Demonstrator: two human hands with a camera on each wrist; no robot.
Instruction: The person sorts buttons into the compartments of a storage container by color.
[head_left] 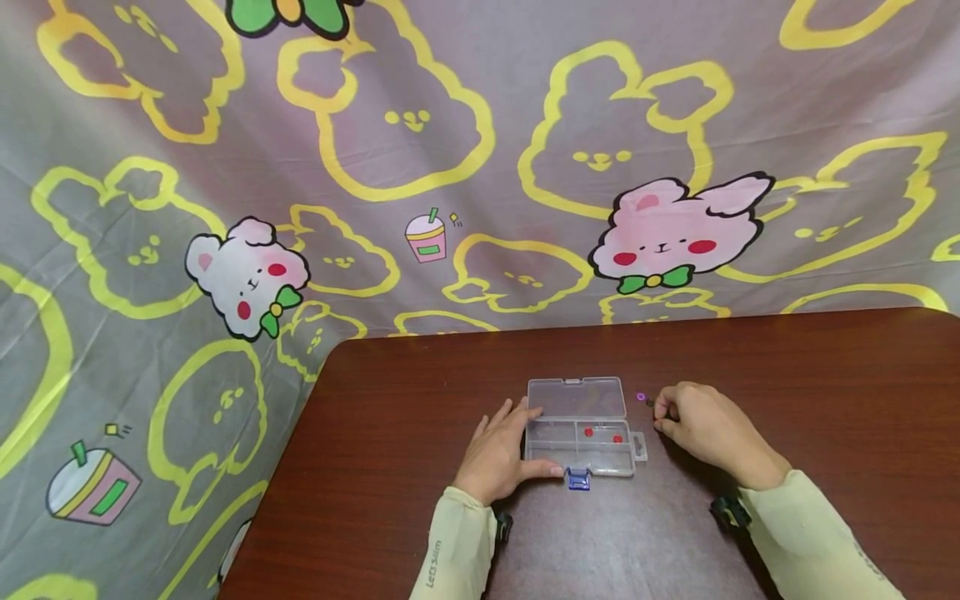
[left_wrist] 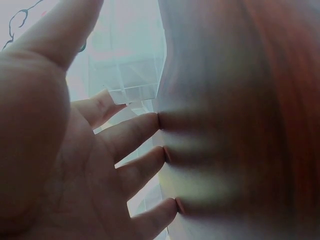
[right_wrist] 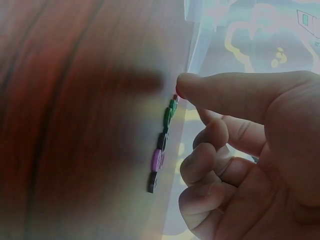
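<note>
A clear plastic compartment box (head_left: 551, 446) lies on the table, its lid folded back and its blue latch (head_left: 578, 479) facing front. Two small red round pieces (head_left: 588, 432) sit in its back right compartment. My left hand (head_left: 491, 454) rests at the box's left end, fingers spread and fairly straight, thumb along the front edge near the latch. To the right of the box, my right hand (head_left: 701, 425) pinches a small red piece (right_wrist: 180, 93) at the thumb tip, low over the table. Beside those fingertips runs a row of small pieces, including green (right_wrist: 168, 116), purple (right_wrist: 157, 160) and black ones.
The brown wooden table (head_left: 405, 400) reaches back to a hanging cloth (head_left: 510, 167) printed with cartoon animals. A clear hanger tab (head_left: 639, 446) sticks out from the box's right end, toward the right hand. Dark straps with devices (head_left: 729, 512) sit at the wrists.
</note>
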